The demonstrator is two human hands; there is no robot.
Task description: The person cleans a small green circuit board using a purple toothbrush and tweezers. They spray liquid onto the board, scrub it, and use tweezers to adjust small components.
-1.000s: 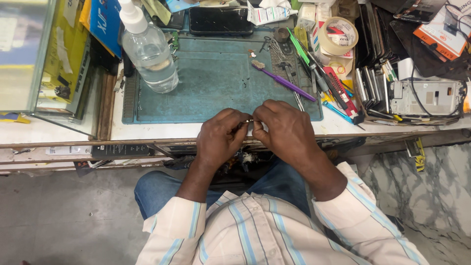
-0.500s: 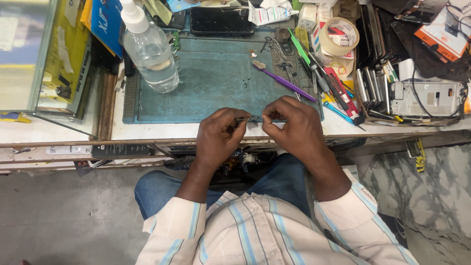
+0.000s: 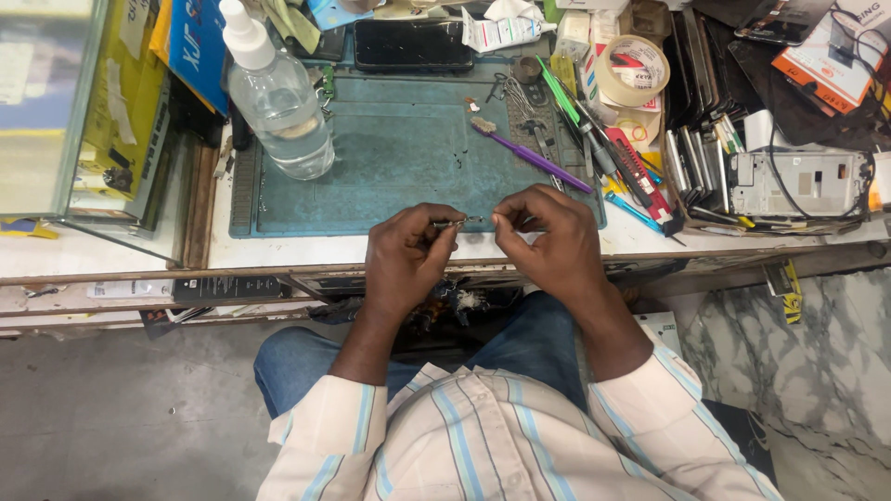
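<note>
Tweezers [image 3: 452, 223]: your left hand [image 3: 406, 255] pinches this thin metal tool, its tip pointing right, over the front edge of the teal work mat [image 3: 390, 176].
Left fingers: curled shut around the tool.
Right hand [image 3: 548, 243]: thumb and forefinger pressed together near the tool's tip; you may hold something tiny, but it is too small to tell.
Gap: your two hands sit close, not touching.
Purple brush [image 3: 531, 154]: lies on the mat just beyond your right hand.
Clear bottle [image 3: 278, 97]: upright at the mat's far left corner.
Tape roll [image 3: 633, 70]: far right, among the clutter.
</note>
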